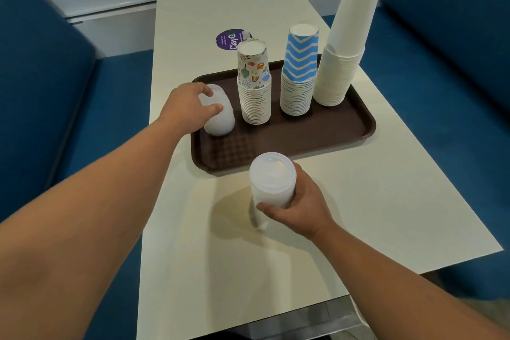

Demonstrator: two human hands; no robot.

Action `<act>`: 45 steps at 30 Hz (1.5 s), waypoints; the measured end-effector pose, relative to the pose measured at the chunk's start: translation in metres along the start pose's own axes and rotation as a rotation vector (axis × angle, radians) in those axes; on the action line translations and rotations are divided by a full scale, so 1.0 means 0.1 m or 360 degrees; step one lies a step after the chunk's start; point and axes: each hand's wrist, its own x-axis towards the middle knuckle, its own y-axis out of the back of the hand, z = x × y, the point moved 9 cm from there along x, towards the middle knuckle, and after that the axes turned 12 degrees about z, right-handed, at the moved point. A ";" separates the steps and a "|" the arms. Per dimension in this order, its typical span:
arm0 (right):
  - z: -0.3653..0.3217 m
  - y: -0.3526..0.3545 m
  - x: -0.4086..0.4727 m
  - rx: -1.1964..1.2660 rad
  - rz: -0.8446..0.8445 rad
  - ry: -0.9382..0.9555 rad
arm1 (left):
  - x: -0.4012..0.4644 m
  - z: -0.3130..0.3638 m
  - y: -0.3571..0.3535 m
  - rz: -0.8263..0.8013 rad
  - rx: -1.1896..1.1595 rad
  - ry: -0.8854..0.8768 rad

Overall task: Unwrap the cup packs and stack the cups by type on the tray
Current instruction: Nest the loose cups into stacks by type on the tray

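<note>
Hands (190, 102) (300, 207) around translucent cup stacks (220, 116) (271, 179)

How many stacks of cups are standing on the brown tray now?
4, all on the brown tray: the translucent stack under the left hand, the cartoon-print stack, the blue zigzag stack, and the tall plain white stack.

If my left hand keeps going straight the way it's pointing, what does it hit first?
Probably the doodle-print cup stack. The left hand already holds the translucent cup stack, and points right toward it, though depth is uncertain.
</note>
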 end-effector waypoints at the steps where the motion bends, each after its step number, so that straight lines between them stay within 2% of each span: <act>1: -0.01 0.00 0.00 -0.0004 0.0005 0.0009 | 0.04 0.00 -0.04 -0.0012 0.0002 -0.0002; 14: -0.02 0.01 0.00 0.0036 0.0018 0.0022 | 0.10 -0.01 -0.20 -0.0082 0.0281 -0.0177; 21: 0.02 0.01 0.00 0.0013 0.0002 0.0005 | 0.03 0.02 -0.17 -0.0191 0.0410 -0.0159; 24: 0.03 0.02 0.00 0.0015 -0.0015 -0.0013 | -0.18 0.22 0.07 -0.0083 0.0300 -0.0158; 27: 0.02 0.02 0.01 -0.0025 -0.0020 0.0001 | -0.65 0.51 0.28 0.0021 -0.0034 -0.0258; 29: 0.00 0.02 0.02 -0.0065 -0.0032 0.0011 | -1.05 0.70 0.22 -0.0177 -0.0241 -0.0397; 32: -0.03 -0.01 0.02 -0.0138 -0.0068 0.0019 | -1.46 0.89 0.00 -0.0424 -0.0182 -0.0675; 37: -0.06 0.00 0.01 -0.0074 -0.0035 -0.0005 | -1.56 0.89 -0.19 -0.0425 -0.0015 -0.0698; 45: -0.03 -0.01 0.03 -0.0194 -0.0099 0.0050 | -1.43 0.88 0.04 -0.0320 -0.0277 -0.0593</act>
